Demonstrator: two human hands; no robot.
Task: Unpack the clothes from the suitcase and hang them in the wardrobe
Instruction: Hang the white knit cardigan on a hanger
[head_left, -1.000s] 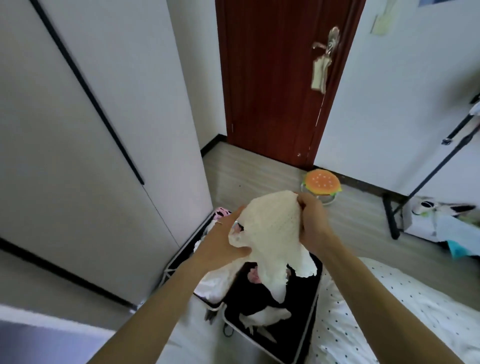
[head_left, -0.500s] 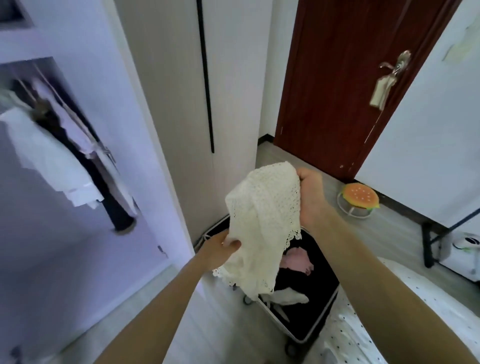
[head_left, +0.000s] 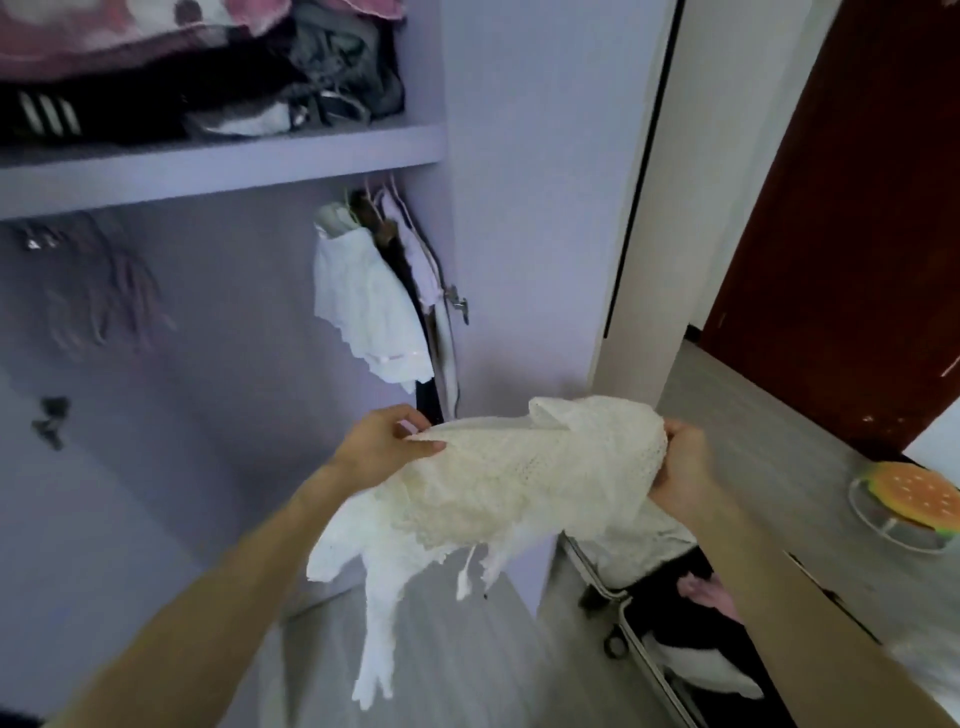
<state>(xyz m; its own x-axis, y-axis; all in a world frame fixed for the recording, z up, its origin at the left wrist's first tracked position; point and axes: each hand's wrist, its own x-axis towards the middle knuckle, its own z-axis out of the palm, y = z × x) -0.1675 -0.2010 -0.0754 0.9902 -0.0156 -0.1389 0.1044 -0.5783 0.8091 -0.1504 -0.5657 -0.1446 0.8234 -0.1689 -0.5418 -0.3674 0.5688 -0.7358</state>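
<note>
The cream lace garment (head_left: 519, 483) (crumpled, its hem hanging down) is stretched in the air before the open wardrobe (head_left: 519, 208). The left hand (head_left: 379, 447) pinches one end, the right hand (head_left: 685, 467) grips the other.

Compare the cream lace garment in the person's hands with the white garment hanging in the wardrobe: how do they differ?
The lace garment is gripped by the left hand and the right hand; the hanging garment hangs below the shelf, untouched.
The lace garment is stretched sideways, ends trailing down; the hanging garment drops straight.
The lace garment looks cream; the hanging garment whiter.
Both are pale, thin fabric.
</note>
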